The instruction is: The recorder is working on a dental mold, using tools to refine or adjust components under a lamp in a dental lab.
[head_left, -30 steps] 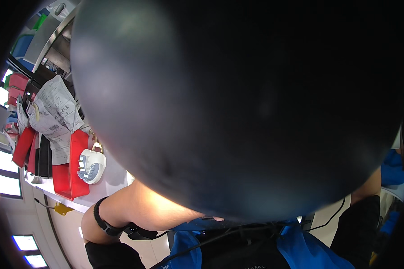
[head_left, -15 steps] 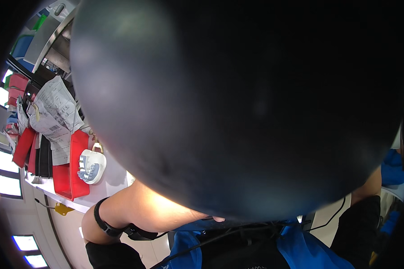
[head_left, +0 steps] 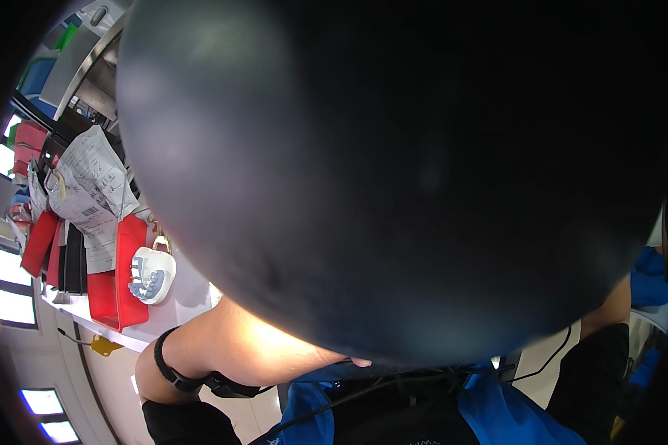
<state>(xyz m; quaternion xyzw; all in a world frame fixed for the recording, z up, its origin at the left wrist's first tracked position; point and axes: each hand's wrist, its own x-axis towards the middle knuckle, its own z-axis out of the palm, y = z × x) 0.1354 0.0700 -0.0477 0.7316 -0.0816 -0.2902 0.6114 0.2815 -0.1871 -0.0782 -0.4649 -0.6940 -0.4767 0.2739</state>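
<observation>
A big dark, blurred round shape (head_left: 423, 170) sits close to the camera and blocks most of the view. My left forearm (head_left: 245, 345) comes in from the lower left with a black band (head_left: 172, 368) around it, and runs under the dark shape. The hand itself is hidden; only a pale tip (head_left: 360, 362) shows at the shape's lower edge. At the right edge a strip of my right arm (head_left: 608, 308) shows, but no hand. The nearest thing to my left arm is a white tooth model with bluish teeth (head_left: 152, 273) on a white tabletop (head_left: 178, 300).
A red tray (head_left: 119, 278) stands beside the tooth model, with crumpled printed papers (head_left: 89, 185) above it and more red and black holders (head_left: 48, 248) further left. Shelving (head_left: 74, 67) rises at the top left. Blue clothing (head_left: 497, 408) and black cables (head_left: 393, 386) fill the bottom.
</observation>
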